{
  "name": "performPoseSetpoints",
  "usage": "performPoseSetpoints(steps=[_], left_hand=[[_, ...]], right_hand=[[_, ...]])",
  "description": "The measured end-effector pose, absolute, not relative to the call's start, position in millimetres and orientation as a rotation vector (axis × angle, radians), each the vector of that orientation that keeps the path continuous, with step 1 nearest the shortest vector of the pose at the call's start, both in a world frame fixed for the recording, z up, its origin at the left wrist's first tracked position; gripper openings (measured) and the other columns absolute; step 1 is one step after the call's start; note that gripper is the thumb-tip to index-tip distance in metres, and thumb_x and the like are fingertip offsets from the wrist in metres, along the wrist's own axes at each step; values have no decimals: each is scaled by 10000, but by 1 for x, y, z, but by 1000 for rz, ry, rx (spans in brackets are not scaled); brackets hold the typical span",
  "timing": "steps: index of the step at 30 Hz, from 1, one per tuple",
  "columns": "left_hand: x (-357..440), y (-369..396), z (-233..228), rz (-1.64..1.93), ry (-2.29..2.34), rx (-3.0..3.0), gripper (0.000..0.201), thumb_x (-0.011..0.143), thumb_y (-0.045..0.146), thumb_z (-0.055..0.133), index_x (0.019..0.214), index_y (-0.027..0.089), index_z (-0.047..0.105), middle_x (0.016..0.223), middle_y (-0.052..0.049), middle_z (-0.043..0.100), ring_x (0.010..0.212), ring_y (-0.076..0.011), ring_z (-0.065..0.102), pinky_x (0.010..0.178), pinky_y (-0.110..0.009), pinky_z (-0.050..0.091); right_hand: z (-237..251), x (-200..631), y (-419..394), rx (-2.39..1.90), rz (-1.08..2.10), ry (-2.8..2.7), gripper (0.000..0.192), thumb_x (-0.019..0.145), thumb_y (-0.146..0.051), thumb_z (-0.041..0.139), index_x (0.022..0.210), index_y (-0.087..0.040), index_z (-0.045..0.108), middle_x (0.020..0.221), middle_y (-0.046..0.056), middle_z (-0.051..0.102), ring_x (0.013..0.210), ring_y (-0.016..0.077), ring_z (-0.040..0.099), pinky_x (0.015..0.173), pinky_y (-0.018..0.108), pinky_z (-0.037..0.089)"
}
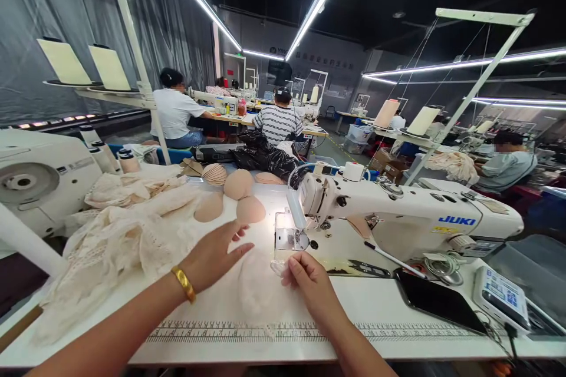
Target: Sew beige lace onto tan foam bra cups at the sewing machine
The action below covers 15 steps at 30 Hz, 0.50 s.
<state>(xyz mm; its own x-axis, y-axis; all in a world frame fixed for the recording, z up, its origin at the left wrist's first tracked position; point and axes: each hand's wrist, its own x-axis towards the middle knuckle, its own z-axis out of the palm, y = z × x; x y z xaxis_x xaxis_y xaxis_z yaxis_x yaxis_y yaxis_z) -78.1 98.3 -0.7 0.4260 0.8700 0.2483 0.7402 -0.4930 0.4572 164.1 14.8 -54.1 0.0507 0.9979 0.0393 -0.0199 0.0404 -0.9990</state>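
Fingers apart, my left hand (216, 256) hovers over the white table just in front of a beige bra cup (250, 210) and holds nothing. Whether its fingertips touch that cup I cannot tell. Another beige cup (239, 184) and more lie behind and to the left. My right hand (312, 288) is pinched on the edge of a pale, sheer lace piece (260, 288), which lies on the table between my hands. Just beyond the right fingers is the lit needle plate (289, 240) of a JUKI sewing machine (398, 218).
A heap of cream lace fabric (119, 235) covers the table's left side. A printed ruler (212, 331) runs along the front edge. On the right lie a black phone (437, 300) and a white box (502, 297). Thread cones (110, 68) stand at upper left; co-workers sit beyond.
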Motion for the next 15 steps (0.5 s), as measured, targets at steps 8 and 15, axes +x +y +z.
performPoseSetpoints(steps=[8, 15], left_hand=[[-137, 208, -5, 513, 1820, 2469, 282, 1015, 368, 655, 1213, 166, 665, 1205, -87, 695, 1021, -232, 694, 898, -448, 602], [-140, 207, 1, 789, 1813, 2388, 176, 970, 296, 672, 866, 155, 668, 883, -19, 683, 891, -212, 672, 829, -378, 560]], right_hand=[[-55, 164, 17, -1204, 1175, -1192, 451, 940, -665, 621, 848, -224, 610, 837, 38, 727, 784, 222, 663, 663, 303, 468], [-56, 164, 17, -1200, 1195, -1197, 455, 930, -669, 637, 873, -218, 622, 865, 43, 730, 807, 224, 670, 677, 306, 469]])
